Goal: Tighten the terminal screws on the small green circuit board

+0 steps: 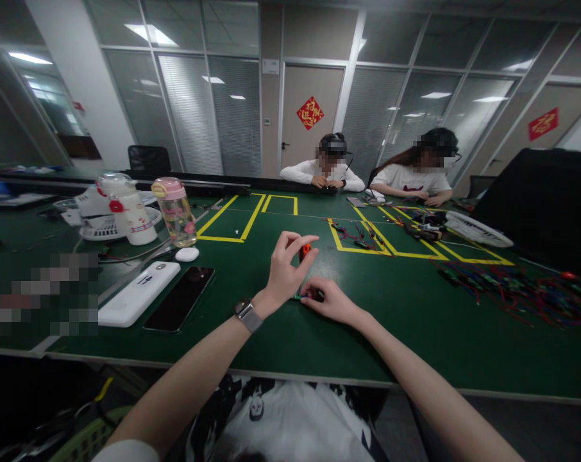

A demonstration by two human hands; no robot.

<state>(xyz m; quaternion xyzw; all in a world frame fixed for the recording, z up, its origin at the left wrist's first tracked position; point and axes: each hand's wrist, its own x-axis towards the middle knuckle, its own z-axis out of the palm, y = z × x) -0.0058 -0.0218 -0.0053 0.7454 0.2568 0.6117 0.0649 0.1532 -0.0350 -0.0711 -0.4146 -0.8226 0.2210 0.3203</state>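
Observation:
My left hand (285,269) is raised a little above the green table (406,321), pinching a small red-and-black part (304,250) between thumb and fingers. A watch sits on that wrist. My right hand (331,300) rests on the table just below and right of it, fingers closed on a small dark piece with a green bit (297,296) showing at its left. The two hands are almost touching.
A black phone (179,298) and a white power bank (139,292) lie to the left, with a pink-lidded bottle (176,212) and a white bottle (129,208) behind. Tangled coloured wires (512,289) spread at right. Two people sit across, beyond yellow tape boxes (233,224).

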